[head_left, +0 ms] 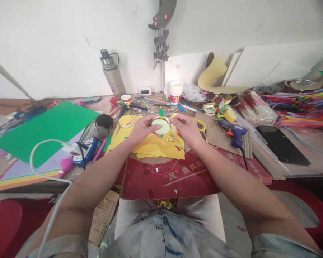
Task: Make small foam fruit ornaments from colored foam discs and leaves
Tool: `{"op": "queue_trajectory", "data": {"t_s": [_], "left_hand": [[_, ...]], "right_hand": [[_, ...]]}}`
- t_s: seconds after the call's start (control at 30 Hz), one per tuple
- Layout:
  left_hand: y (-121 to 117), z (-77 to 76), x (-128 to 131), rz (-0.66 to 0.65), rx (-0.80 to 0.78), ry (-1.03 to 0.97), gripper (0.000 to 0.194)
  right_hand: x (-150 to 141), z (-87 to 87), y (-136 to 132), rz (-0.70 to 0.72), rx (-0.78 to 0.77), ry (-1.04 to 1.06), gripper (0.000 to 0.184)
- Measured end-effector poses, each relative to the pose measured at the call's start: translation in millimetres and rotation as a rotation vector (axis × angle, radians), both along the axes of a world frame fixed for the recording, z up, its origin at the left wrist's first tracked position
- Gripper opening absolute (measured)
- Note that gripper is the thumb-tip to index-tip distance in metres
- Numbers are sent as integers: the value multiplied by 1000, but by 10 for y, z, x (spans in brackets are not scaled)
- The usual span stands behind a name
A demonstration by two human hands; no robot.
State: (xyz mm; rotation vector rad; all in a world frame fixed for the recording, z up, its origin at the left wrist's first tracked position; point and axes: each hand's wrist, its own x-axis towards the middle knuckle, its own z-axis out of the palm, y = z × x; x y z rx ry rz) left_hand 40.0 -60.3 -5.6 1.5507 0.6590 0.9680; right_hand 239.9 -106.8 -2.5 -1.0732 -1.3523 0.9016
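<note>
My left hand grips a small round paper craft piece by its edge. It has a pale green face, a red-and-white rim and a green leaf-like tab on top. Close by on the right, the fingers of my right hand pinch a small yellow paper piece. Whether that piece touches the round one I cannot tell. Below both hands lie yellow paper sheets strewn with coloured scraps. Left of my left hand rests a yellow-topped round piece. Yellow-handled scissors are partly hidden beside my right hand.
A blue glue gun lies on cardboard at right, near a black phone. Green card and a white cable occupy the left. Behind stand a bottle and stacked paper cups. A red board covers the front edge.
</note>
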Motion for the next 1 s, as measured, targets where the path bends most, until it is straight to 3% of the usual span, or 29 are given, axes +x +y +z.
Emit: {"op": "queue_trajectory", "data": {"t_s": [0.47,1.0], "left_hand": [[-7,7,4,14,-23,-32,50],[7,-8,-1,16,8,-22,46]], "right_hand": [[-47,16,-47,47,-54,122,41],[-51,33,-55,32,-81,74,42]]}}
